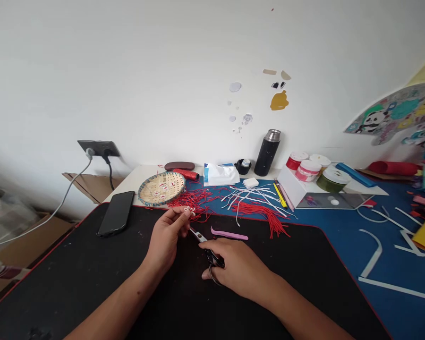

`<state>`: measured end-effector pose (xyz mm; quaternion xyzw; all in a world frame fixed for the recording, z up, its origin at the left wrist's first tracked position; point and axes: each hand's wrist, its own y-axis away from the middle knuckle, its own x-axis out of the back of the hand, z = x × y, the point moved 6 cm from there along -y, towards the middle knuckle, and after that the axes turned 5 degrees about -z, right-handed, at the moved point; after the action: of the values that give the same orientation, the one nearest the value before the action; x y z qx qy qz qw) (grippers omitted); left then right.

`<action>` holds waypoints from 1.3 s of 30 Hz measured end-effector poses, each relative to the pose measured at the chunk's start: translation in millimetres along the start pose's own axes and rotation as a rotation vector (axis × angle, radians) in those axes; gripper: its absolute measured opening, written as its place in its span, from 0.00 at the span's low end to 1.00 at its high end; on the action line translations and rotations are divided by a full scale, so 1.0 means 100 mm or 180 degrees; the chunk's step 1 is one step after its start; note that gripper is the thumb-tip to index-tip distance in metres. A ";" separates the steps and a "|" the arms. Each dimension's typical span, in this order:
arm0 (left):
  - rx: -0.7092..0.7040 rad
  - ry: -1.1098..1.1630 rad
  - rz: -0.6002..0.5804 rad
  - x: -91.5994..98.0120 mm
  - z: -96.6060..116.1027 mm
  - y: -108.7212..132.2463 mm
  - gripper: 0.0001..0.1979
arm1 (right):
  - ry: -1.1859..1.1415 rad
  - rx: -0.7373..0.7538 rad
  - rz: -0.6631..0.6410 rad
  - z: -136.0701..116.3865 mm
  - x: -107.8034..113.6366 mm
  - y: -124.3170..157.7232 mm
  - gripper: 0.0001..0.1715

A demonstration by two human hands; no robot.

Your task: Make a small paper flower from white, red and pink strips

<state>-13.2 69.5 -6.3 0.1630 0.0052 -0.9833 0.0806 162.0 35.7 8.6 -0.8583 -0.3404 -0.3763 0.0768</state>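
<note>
1. White looped cord (189, 209): small, partly hidden, pinched at the fingertips of the left grip (168, 232), loops jutting above it.
2. Scissors (199, 236): silver blades, black handles, in the right grip (238, 265), blades slanting toward the left grip.

Phone (116, 213) lying on mat (74, 274), left; outlet (98, 148) with two plugs (89, 152) inserted, beyond it. Near the wall (156, 71): tissue pack (222, 174), lying flat; flask (267, 155), upright, to its right. Farther right: four lidded jars (332, 181) resting on a box (286, 184).

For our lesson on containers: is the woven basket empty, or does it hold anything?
The woven basket is not empty: small red and white pieces lie inside it.
</note>
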 end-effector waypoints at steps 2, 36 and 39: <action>0.0015 -0.0018 -0.0034 0.00 -0.01 0.00 0.15 | -0.0073 -0.0047 -0.0052 0.00 0.01 0.01 0.34; 0.0169 0.0121 -0.0110 -0.06 0.00 0.05 0.16 | 0.0557 0.0001 -0.0095 -0.16 0.05 0.10 0.28; 0.0251 0.0192 -0.0206 -0.09 -0.02 0.07 0.15 | 0.0644 0.0041 -0.0123 -0.18 0.04 0.09 0.27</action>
<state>-3.0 64.5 -4.7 0.1954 -0.0258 -0.9795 0.0421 159.7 24.1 25.4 -0.8086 -0.3499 -0.4603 0.1090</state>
